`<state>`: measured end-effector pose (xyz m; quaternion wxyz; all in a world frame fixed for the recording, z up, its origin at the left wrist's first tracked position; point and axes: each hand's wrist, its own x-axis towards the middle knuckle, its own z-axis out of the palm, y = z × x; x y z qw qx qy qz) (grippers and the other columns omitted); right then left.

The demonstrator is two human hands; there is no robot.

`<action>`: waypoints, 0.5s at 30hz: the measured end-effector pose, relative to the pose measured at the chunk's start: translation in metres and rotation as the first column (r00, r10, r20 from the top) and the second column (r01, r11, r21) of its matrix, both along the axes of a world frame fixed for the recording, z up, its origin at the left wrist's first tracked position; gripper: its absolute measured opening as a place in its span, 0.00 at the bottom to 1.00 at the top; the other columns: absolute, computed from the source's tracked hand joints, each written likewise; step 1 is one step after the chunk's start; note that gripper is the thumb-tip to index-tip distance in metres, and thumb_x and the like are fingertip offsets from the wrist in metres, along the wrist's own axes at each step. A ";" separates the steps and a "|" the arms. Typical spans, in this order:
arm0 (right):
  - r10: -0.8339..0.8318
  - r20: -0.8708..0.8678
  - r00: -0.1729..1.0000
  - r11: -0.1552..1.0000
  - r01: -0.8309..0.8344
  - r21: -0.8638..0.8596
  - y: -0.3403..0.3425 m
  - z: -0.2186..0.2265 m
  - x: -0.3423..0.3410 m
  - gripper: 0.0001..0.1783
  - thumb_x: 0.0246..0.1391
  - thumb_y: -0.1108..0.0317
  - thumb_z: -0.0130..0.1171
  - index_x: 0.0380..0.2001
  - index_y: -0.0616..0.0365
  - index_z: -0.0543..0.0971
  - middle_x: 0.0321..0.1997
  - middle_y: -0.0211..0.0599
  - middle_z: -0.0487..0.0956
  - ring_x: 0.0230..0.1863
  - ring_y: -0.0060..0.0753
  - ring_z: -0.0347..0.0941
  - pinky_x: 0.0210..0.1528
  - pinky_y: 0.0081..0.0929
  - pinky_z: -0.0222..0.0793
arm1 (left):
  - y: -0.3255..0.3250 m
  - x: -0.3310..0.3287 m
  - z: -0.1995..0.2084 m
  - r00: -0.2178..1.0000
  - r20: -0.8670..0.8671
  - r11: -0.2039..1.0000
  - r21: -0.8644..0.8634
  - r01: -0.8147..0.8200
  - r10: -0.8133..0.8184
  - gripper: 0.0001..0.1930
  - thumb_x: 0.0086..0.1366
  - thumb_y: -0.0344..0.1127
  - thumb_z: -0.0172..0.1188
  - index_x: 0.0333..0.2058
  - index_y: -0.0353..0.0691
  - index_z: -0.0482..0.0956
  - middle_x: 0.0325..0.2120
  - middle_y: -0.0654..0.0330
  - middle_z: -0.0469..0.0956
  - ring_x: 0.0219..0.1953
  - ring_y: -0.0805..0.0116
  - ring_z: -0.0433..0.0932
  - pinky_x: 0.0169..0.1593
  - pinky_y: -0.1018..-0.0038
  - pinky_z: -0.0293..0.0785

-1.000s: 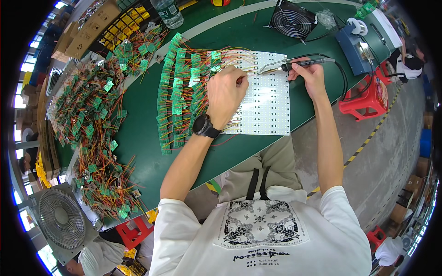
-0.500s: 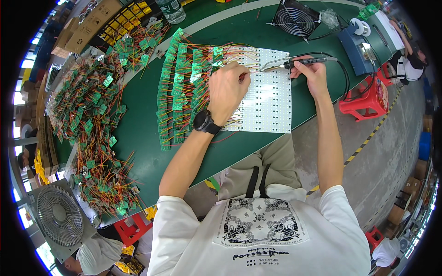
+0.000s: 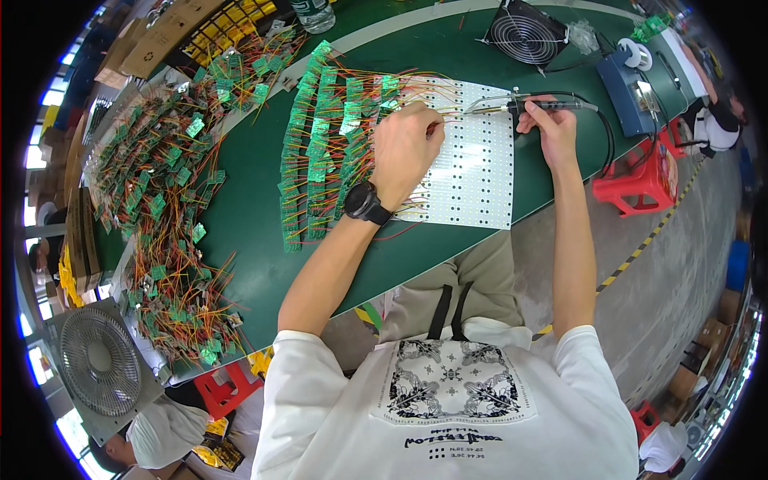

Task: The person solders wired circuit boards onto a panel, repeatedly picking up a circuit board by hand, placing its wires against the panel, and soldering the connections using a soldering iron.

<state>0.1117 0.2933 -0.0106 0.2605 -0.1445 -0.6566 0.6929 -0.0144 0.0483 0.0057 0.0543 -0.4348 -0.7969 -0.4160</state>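
My right hand (image 3: 550,130) grips a soldering iron (image 3: 550,105) with a thin curved feed tube beside its shaft. Its tip points left, over the upper part of a white panel (image 3: 480,188) dotted with rows of pads. Close to that tip, my left hand (image 3: 406,148) is closed with its fingertips pinched; whatever they hold is hidden. Red and yellow wires run from the panel's left side to small green circuit boards (image 3: 318,136), laid out in several columns. My left hand and forearm cover part of the wires and the panel's left edge.
A heap of wired green boards (image 3: 152,184) covers the table's left side. At the back stand a water bottle (image 3: 312,14) and a black fan (image 3: 524,36). A blue soldering station (image 3: 628,92) with a solder reel is at right, beside a red stool (image 3: 636,182). Other people sit nearby.
The whole view has shifted slightly. Both hands have moved a little farther away across the panel, the iron's tip with them. My right hand still holds the soldering iron.
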 end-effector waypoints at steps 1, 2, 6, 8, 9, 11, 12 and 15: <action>0.018 -0.008 1.000 1.000 -0.018 0.001 -0.001 0.000 -0.002 0.11 0.55 0.71 0.63 0.38 0.69 0.78 0.26 0.42 0.80 0.23 0.29 0.77 0.28 0.21 0.69 | -0.004 -0.001 0.004 1.000 0.024 0.999 -0.046 0.005 -0.004 0.07 0.52 0.30 0.64 0.31 0.36 0.83 0.27 0.55 0.79 0.29 0.59 0.79 0.33 0.67 0.74; -0.007 -0.004 1.000 1.000 0.007 -0.009 -0.004 -0.001 -0.003 0.11 0.55 0.71 0.63 0.38 0.69 0.78 0.26 0.41 0.80 0.23 0.29 0.77 0.28 0.21 0.69 | -0.006 0.000 0.008 1.000 0.013 0.999 -0.046 -0.018 0.018 0.07 0.52 0.30 0.64 0.31 0.36 0.83 0.27 0.55 0.79 0.29 0.59 0.79 0.33 0.67 0.74; -0.106 0.013 0.994 0.993 0.106 -0.058 -0.001 -0.013 0.001 0.11 0.54 0.71 0.64 0.38 0.68 0.79 0.26 0.40 0.81 0.23 0.27 0.76 0.28 0.20 0.69 | -0.012 0.019 0.075 0.932 -0.363 0.994 0.097 0.047 -0.009 0.17 0.52 0.35 0.66 0.42 0.38 0.80 0.39 0.50 0.78 0.43 0.50 0.77 0.45 0.61 0.74; -0.105 -0.011 0.994 0.994 0.105 -0.017 0.002 -0.011 0.005 0.11 0.55 0.72 0.64 0.39 0.67 0.79 0.26 0.39 0.81 0.22 0.26 0.76 0.27 0.20 0.69 | -0.033 0.026 0.103 0.922 -0.386 0.986 0.161 0.034 0.031 0.15 0.53 0.35 0.66 0.40 0.38 0.80 0.37 0.51 0.78 0.41 0.51 0.78 0.43 0.62 0.75; -0.123 -0.032 0.992 0.992 0.122 -0.030 0.003 -0.011 0.008 0.11 0.55 0.72 0.64 0.39 0.68 0.79 0.26 0.38 0.81 0.22 0.26 0.76 0.26 0.19 0.68 | -0.045 0.028 0.110 0.949 -0.314 0.994 0.110 -0.008 0.042 0.12 0.53 0.34 0.65 0.36 0.38 0.80 0.34 0.53 0.79 0.37 0.53 0.79 0.39 0.63 0.76; -0.106 -0.061 0.993 0.994 0.103 -0.049 -0.001 -0.010 0.007 0.11 0.55 0.72 0.64 0.39 0.68 0.79 0.26 0.38 0.80 0.21 0.26 0.75 0.25 0.18 0.67 | -0.075 0.020 0.113 0.963 -0.205 0.984 0.062 -0.166 0.176 0.06 0.55 0.34 0.64 0.26 0.39 0.79 0.22 0.57 0.79 0.25 0.55 0.79 0.28 0.66 0.75; -0.088 -0.073 0.993 0.995 0.085 -0.055 -0.002 -0.009 0.007 0.11 0.55 0.72 0.64 0.39 0.68 0.79 0.26 0.38 0.80 0.21 0.26 0.75 0.25 0.18 0.67 | -0.095 0.012 0.109 0.927 -0.189 0.930 -0.113 -0.349 0.324 0.09 0.54 0.37 0.64 0.22 0.40 0.78 0.18 0.56 0.77 0.23 0.54 0.79 0.27 0.65 0.74; -0.085 -0.065 0.994 0.995 0.081 -0.060 -0.003 -0.005 0.004 0.10 0.55 0.72 0.64 0.39 0.67 0.79 0.26 0.37 0.80 0.21 0.25 0.75 0.25 0.18 0.66 | -0.166 -0.032 0.075 0.667 -0.308 0.599 -0.293 -0.745 0.678 0.17 0.58 0.47 0.62 0.19 0.41 0.76 0.16 0.54 0.77 0.23 0.49 0.78 0.28 0.58 0.73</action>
